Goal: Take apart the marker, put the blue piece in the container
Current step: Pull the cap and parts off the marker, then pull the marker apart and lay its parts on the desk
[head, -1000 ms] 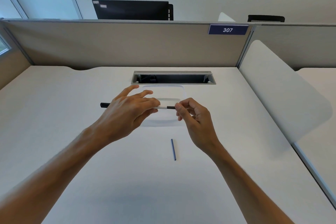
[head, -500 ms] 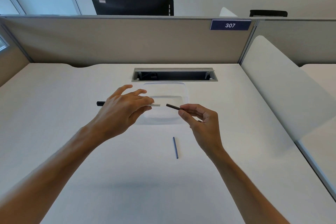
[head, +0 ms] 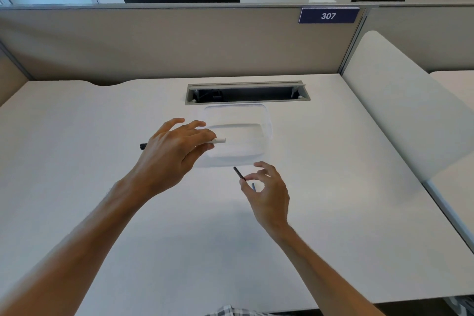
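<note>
My left hand (head: 174, 151) is closed around the marker body (head: 218, 140), pinching it between thumb and fingers above the worktop (head: 77, 187), just left of the clear container (head: 238, 136). My right hand (head: 266, 192) is nearer me and lower, thumb and forefinger pinching a thin dark piece (head: 239, 173) while the other fingers fan out loosely.

I judge the taking-apart largely done: the white body is in one hand and the dark piece is separate in the other. The blue piece (head: 253, 186) is not yet in the container. Only a short stretch of it shows, just behind my right thumb, apparently lying on the worktop near the container's near edge; I cannot tell whether my hand touches it. What is left, as I see it, is to pick it up and drop it in.

The marker body lies roughly left to right, its dark end (head: 143, 146) to the left and its white open end toward the container. The dark piece slants up and to the far left. The blue piece's visible part runs near to far.
</note>
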Action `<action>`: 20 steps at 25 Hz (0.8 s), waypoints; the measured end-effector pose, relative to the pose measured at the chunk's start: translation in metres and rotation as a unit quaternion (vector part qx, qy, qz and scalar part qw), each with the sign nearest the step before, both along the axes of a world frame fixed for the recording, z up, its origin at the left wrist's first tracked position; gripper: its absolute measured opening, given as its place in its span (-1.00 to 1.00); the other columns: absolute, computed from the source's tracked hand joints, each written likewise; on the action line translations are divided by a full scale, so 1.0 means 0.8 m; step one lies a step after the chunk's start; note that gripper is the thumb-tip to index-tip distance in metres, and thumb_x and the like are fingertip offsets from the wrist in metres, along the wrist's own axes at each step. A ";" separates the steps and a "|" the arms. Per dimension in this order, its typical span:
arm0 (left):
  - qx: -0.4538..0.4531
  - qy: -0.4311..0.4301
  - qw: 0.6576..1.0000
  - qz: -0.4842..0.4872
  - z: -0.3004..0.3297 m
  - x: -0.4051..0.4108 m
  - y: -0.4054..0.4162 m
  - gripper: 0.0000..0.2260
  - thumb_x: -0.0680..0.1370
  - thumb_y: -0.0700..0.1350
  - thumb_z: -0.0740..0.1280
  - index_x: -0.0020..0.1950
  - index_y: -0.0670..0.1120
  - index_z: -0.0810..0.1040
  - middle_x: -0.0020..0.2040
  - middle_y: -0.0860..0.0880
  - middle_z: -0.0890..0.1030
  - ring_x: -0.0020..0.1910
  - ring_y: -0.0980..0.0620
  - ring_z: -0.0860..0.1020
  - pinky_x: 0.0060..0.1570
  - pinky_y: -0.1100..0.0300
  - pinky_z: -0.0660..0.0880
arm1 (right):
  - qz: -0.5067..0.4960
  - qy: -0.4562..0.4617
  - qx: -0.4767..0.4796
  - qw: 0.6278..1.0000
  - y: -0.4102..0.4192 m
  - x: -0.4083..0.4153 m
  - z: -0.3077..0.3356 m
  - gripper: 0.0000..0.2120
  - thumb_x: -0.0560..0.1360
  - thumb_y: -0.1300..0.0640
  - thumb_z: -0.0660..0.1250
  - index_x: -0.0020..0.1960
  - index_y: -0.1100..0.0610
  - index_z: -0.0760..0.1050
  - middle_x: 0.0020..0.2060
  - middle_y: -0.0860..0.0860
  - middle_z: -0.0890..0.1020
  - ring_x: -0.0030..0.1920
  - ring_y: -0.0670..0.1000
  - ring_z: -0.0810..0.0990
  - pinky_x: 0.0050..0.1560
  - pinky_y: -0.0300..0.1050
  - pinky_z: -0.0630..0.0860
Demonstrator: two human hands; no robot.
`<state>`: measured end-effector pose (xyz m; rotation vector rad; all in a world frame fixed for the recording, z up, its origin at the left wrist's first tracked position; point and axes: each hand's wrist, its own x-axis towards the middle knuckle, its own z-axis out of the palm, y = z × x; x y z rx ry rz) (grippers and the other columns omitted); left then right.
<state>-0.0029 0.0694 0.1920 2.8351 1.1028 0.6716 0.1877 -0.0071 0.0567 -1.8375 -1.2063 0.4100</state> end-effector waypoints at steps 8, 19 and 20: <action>-0.024 0.006 1.000 -0.006 -0.009 -0.012 0.001 -0.78 0.58 -0.10 0.26 0.15 -0.09 0.63 0.14 -0.09 0.66 0.22 -0.09 0.56 0.29 -0.08 0.36 | -0.002 -0.094 -0.061 0.994 0.003 -0.042 -0.058 -0.93 0.41 0.03 0.49 -0.19 0.02 0.68 0.23 -0.15 0.55 0.18 -0.06 0.53 0.15 -0.10 0.31; -0.027 0.006 0.999 -0.017 -0.022 -0.023 0.001 -0.77 0.60 -0.08 0.24 0.15 -0.08 0.63 0.11 -0.06 0.67 0.14 -0.06 0.60 0.26 0.09 0.28 | -0.021 -0.113 -0.090 0.989 0.002 -0.047 -0.085 -0.90 0.37 -0.02 0.48 -0.21 0.00 0.64 0.22 -0.16 0.54 0.17 -0.06 0.53 0.22 0.00 0.33; -0.029 0.006 0.999 -0.018 -0.024 -0.022 0.001 -0.77 0.60 -0.07 0.23 0.15 -0.08 0.63 0.11 -0.05 0.68 0.12 -0.06 0.60 0.26 0.09 0.28 | -0.023 -0.111 -0.087 0.990 0.001 -0.046 -0.084 -0.88 0.37 -0.04 0.48 -0.20 0.00 0.63 0.21 -0.16 0.54 0.15 -0.06 0.53 0.22 -0.01 0.33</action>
